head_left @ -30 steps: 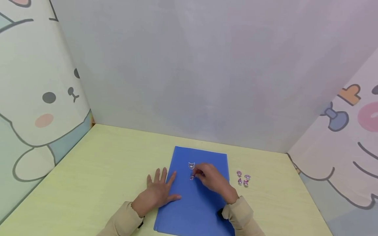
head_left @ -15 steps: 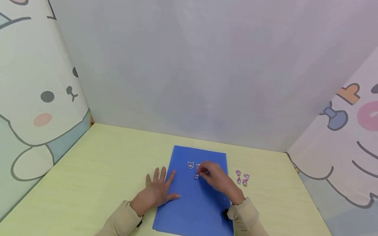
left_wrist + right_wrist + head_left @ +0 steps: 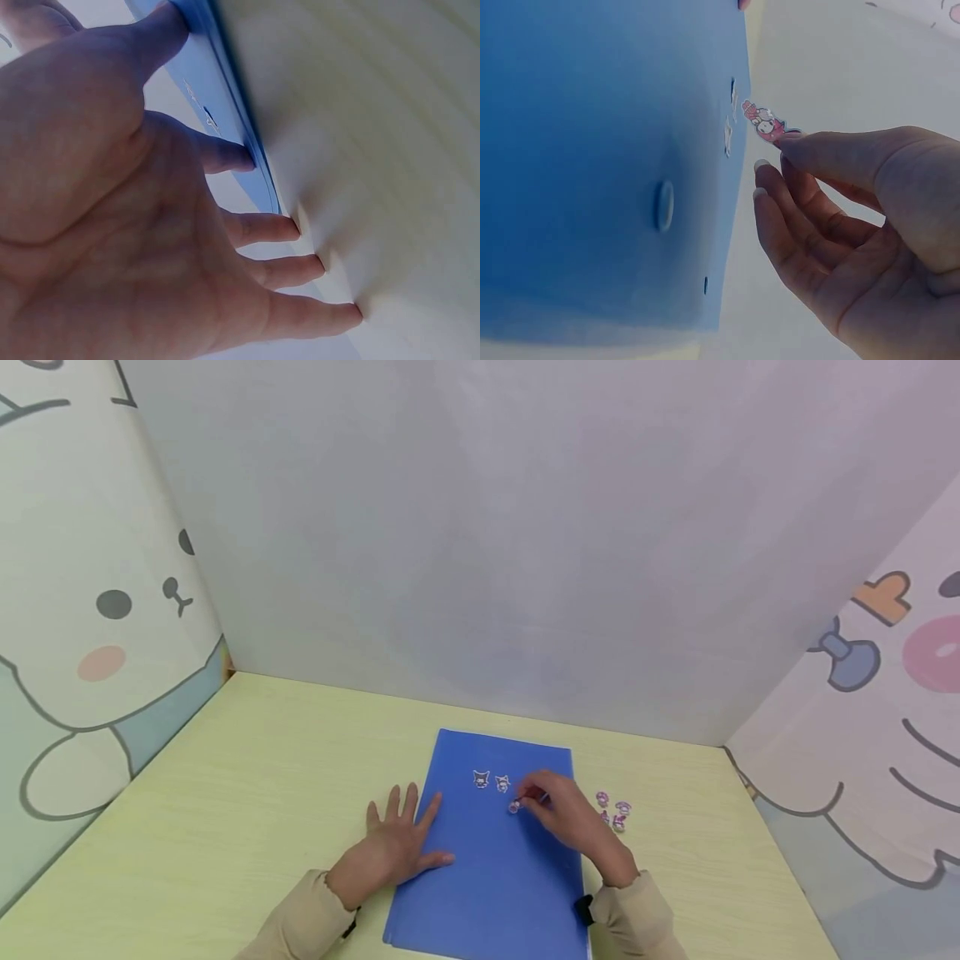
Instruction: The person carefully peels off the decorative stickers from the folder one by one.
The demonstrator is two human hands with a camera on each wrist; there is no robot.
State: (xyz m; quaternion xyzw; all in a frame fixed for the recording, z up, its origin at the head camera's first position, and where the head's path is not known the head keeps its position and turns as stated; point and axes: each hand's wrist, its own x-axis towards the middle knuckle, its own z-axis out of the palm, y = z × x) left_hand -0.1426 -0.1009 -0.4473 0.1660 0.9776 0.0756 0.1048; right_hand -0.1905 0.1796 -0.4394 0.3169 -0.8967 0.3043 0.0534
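A blue folder (image 3: 487,877) lies on the table, with a dark-eared character sticker (image 3: 481,779) and a whiter eared sticker (image 3: 502,783) side by side on its upper part. My right hand (image 3: 564,814) pinches a small pink character sticker (image 3: 766,124) between thumb and forefinger, just above the folder and right of those two. Its other fingers curve loosely, as the right wrist view shows. With fingers spread, my left hand (image 3: 390,850) rests across the folder's left edge: thumb and forefinger reach onto the folder, while the other fingertips touch the table.
Several pink and purple stickers (image 3: 618,821) lie on the pale yellow table (image 3: 300,777) right of the folder, partly behind the right hand. A round button (image 3: 665,206) stands out on the folder. A plain grey backdrop (image 3: 480,568) rises behind the table, with cartoon-printed panels either side.
My right hand has moved rightward with the pinched sticker, uncovering the whiter eared sticker on the folder. The left hand stays in place, and the head view shifts slightly.
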